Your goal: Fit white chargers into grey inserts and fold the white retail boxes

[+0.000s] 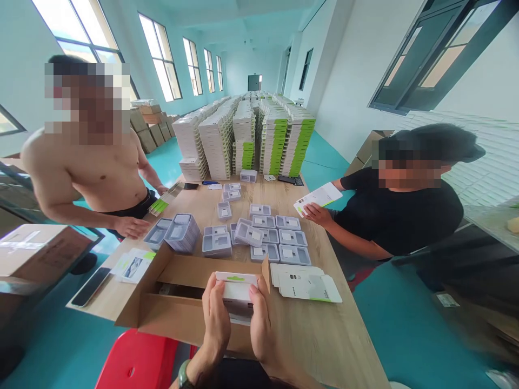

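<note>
Between my two hands is a small white box (238, 292) with a green mark on its top flap. My left hand (216, 316) presses its left side, thumb near the top edge. On the opposite side my right hand (261, 319) grips it the same way. The box is over the right part of an open cardboard carton (178, 319), whose inside is mostly hidden. Just right of the carton lie flat white printed box blanks (308, 286). Beyond it, several pale plastic trays (292, 254) with small items inside are spread across the table.
Stacked trays (182, 232) and a phone (91, 287) are on the wooden table (336, 340) at left. Tall stacks of white boxes (219, 140) rise at the far end. One person stands left; another at right holds a white blank (318, 199). A red stool (138, 359) is below.
</note>
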Demonstrator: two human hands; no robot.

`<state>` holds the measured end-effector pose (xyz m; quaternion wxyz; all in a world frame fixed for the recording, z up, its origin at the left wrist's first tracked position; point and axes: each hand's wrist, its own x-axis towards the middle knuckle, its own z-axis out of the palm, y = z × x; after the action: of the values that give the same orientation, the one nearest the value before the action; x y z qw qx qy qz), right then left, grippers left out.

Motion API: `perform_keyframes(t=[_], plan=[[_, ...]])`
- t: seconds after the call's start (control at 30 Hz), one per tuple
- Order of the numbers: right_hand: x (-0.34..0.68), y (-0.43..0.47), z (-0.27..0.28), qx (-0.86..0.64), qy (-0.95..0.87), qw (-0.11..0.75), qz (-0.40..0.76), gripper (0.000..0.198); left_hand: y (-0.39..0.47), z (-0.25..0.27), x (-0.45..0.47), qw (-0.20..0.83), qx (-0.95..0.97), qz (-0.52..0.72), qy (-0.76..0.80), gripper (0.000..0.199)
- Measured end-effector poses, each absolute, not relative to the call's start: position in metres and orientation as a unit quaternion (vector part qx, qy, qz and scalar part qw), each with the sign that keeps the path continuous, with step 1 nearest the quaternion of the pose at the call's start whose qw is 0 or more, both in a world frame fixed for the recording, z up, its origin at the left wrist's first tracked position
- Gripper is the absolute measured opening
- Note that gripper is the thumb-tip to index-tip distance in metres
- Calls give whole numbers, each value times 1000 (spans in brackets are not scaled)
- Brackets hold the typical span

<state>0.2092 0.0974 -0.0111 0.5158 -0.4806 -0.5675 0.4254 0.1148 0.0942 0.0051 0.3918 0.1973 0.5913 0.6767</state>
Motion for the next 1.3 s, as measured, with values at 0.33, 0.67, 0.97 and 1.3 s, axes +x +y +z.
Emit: perform_keyframes(t=[0.33,0.67,0.97,1.3], plan=[[250,109,-44,-458,-691,408,383,32,118,6,93,440,67,716,537,47],[249,78,-65,-283,-849,436,90,60,71,-20,120,487,41,735,471,47],[257,93,-39,-387,-693,368,484,49,45,-15,82,514,38,703,490,53],[171,57,-57,-427,-691,555,179,25,41,-44,54,491,89,735,460,109]])
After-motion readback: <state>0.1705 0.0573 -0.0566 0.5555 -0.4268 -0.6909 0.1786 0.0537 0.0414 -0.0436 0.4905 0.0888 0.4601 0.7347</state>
